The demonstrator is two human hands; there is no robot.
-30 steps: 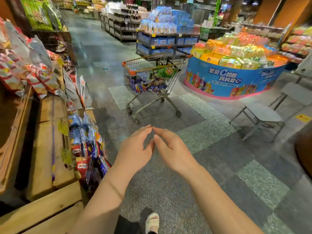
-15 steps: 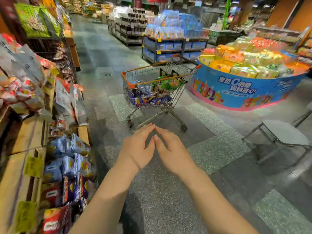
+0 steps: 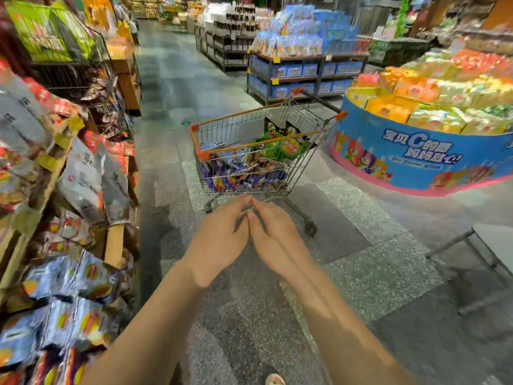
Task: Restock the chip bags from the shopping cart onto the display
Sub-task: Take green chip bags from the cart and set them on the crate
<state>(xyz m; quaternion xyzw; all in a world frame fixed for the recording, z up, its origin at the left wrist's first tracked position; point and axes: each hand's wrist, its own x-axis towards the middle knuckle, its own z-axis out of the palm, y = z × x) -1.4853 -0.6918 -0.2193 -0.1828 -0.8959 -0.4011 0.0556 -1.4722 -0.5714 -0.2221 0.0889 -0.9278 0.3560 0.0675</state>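
Note:
A wire shopping cart (image 3: 298,168) with orange trim stands in the aisle straight ahead. Inside it lie several chip bags: purple ones (image 3: 238,179) along the bottom and green ones (image 3: 283,147) at the back right. My left hand (image 3: 219,243) and my right hand (image 3: 273,240) are stretched out side by side just short of the cart's near end. Their fingertips touch each other and they hold nothing. The wooden snack display (image 3: 113,243) on my left carries blue, silver and red bags (image 3: 72,276).
A round blue promotional stand (image 3: 416,159) piled with yellow and orange packs sits right of the cart. A grey folding chair (image 3: 488,243) is at the right edge. Dark shelving with blue packs (image 3: 305,70) stands beyond the cart. Speckled floor lies between me and the cart.
I have walked closer to the cart; it looms larger and the chair has slid to the right edge. Both hands stay together, reaching forward and empty.

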